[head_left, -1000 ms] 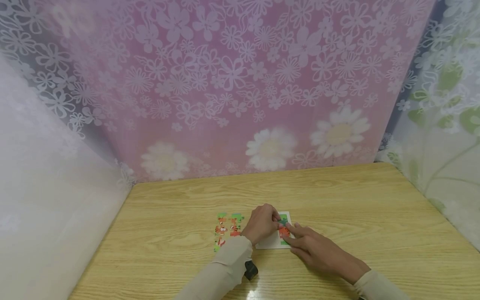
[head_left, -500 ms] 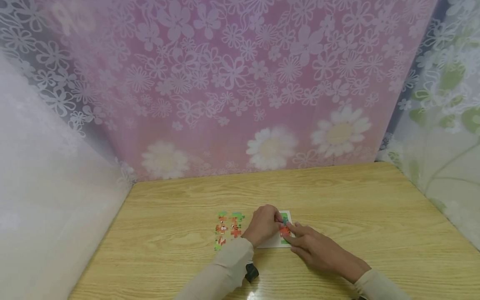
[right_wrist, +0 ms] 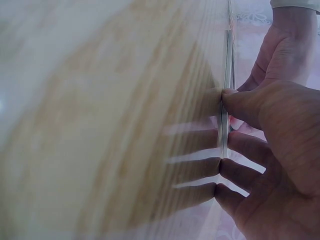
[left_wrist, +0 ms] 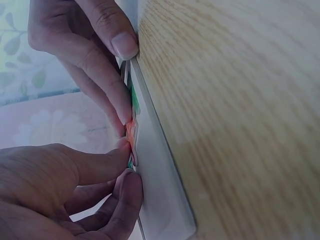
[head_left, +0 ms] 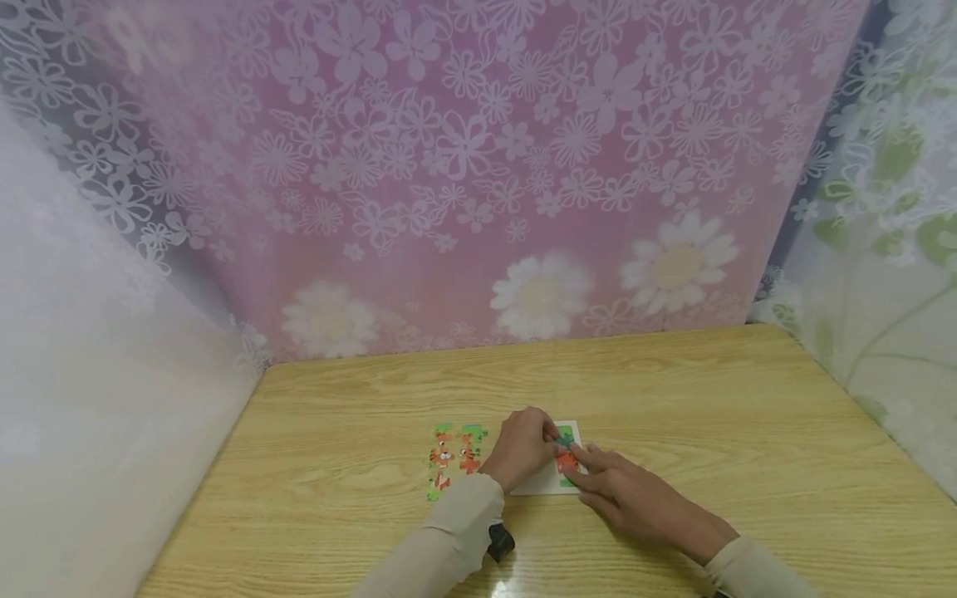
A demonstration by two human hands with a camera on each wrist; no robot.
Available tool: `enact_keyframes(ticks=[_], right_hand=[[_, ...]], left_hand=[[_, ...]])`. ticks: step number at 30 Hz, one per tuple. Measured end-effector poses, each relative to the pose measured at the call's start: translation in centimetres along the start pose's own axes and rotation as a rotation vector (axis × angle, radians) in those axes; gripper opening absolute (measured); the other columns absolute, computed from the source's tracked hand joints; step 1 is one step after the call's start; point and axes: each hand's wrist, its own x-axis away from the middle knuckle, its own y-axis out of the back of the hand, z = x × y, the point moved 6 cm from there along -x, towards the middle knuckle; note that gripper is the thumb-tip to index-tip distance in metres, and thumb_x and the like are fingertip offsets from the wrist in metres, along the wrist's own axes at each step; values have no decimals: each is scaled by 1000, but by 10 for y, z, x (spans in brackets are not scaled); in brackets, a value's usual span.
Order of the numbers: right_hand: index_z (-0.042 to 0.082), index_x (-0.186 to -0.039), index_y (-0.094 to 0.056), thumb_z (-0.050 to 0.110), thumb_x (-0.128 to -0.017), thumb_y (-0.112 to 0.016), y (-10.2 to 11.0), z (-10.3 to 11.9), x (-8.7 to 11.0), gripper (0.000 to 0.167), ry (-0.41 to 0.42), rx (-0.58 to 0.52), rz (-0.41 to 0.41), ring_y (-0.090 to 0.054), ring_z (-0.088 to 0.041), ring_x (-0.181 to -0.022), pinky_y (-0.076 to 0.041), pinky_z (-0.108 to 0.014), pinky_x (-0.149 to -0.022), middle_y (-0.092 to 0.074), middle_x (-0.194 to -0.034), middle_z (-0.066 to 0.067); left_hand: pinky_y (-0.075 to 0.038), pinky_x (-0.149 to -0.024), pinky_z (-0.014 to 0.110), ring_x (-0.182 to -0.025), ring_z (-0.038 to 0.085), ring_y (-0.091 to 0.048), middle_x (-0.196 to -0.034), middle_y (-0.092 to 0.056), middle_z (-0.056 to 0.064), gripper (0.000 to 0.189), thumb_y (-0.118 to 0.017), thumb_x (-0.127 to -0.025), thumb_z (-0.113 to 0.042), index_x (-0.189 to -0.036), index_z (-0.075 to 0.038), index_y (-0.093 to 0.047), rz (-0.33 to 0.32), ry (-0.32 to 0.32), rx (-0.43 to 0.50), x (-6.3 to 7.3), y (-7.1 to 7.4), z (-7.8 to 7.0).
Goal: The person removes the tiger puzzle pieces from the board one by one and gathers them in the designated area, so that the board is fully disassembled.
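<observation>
A white puzzle board (head_left: 534, 484) lies on the table, with green and orange puzzle pieces (head_left: 566, 463) along its right side. My left hand (head_left: 522, 448) bends over the board and pinches a small puzzle piece (head_left: 564, 441) near the upper right; its fingers hide much of that piece. From the right, my right hand (head_left: 628, 496) rests extended fingers on the orange part and the board's right edge. In the left wrist view, the left thumb (left_wrist: 107, 162) touches the pieces close to the right fingertips. The right wrist view shows the board (right_wrist: 226, 65) edge-on beside the right fingers.
Left of the board, two columns of loose tiger-picture puzzle pieces (head_left: 441, 457) lie on the wooden table (head_left: 336, 432), partly behind the left forearm. Floral curtains (head_left: 449, 166) stand at the back and both sides. A black device (head_left: 501, 541) sits on the left wrist.
Both hands stay nearly in place over the board. The left fingers shift only very slightly at the piece; the loose pieces have not moved.
</observation>
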Motion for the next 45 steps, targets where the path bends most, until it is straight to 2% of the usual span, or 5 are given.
enact_keyframes(ticks=[6, 12, 21, 36, 45], right_hand=[[-1, -134, -63, 17, -102, -63, 0, 0, 0, 37, -1, -6, 8, -47, -54, -130, -46, -61, -95, -48, -145, -31], [-2, -134, -63, 16, -102, -63, 0, 0, -1, 37, 11, 1, 11, -48, -55, -129, -46, -61, -95, -48, -144, -32], [-1, -137, -61, 14, -102, -62, 0, -1, 0, 38, -41, -16, 31, -43, -51, -135, -43, -61, -100, -46, -148, -29], [-2, -135, -62, 14, -101, -64, 2, 0, -1, 37, -9, -8, 16, -47, -55, -130, -45, -62, -96, -48, -145, -31], [-1, -135, -62, 14, -101, -63, 0, -2, 0, 37, -30, -21, 21, -44, -54, -132, -46, -60, -97, -46, -147, -29]], left_hand=[[-46, -61, 24, -67, 8, -54, -73, -60, -7, 7, -80, -88, -8, -86, -7, -74, 12, 8, 17, -1, -3, 3], [-46, -60, 25, -66, 9, -54, -73, -60, -6, 8, -80, -88, -9, -87, -6, -73, 18, -12, 26, -1, -4, 3], [-46, -61, 25, -66, 9, -54, -74, -60, -6, 7, -79, -89, -8, -90, -5, -73, 18, -18, 22, -2, -3, 2], [-45, -60, 24, -66, 8, -53, -74, -60, -6, 7, -80, -87, -7, -85, -8, -74, -10, -29, 23, -1, 0, 2], [-45, -60, 24, -68, 8, -54, -75, -61, -7, 7, -80, -88, -8, -84, -9, -74, -16, -1, 28, -3, -1, 5]])
